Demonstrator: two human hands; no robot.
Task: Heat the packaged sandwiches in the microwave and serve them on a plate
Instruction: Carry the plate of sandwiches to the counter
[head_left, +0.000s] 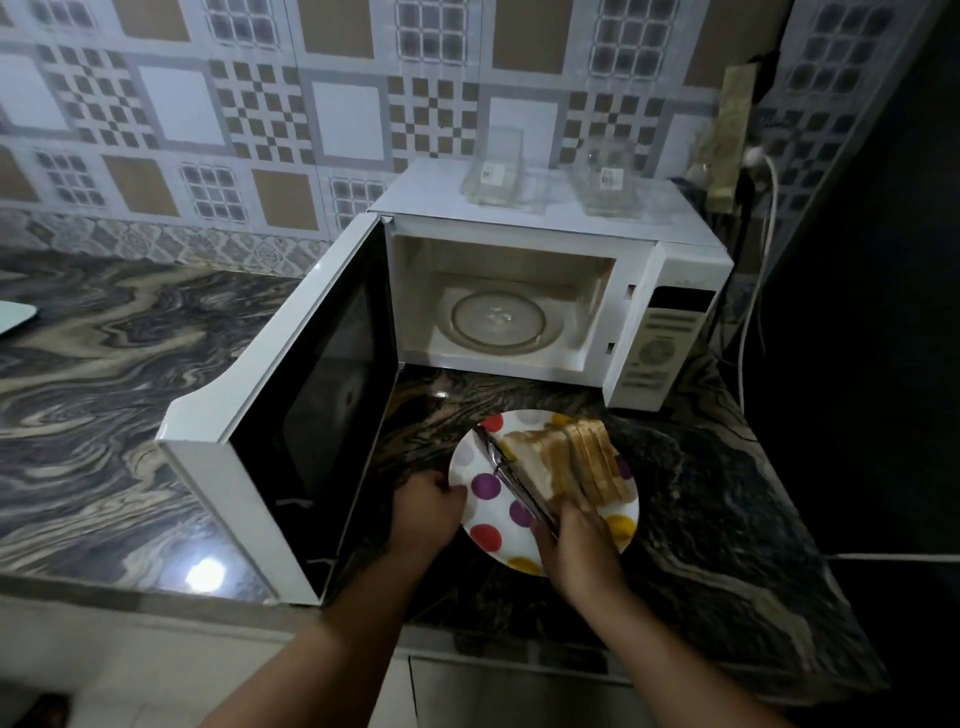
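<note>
Seemingly serving: left hand (427, 500) grips the polka-dot round plate (488, 535), right hand (574, 540) pinches metal tongs (511, 480) beside the sliced triangular sandwiches (566, 462); next, releasing them.

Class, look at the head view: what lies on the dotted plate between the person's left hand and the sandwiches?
In the head view, metal tongs lie across the plate between the left hand and the sandwiches; the right hand holds their near end.
</note>
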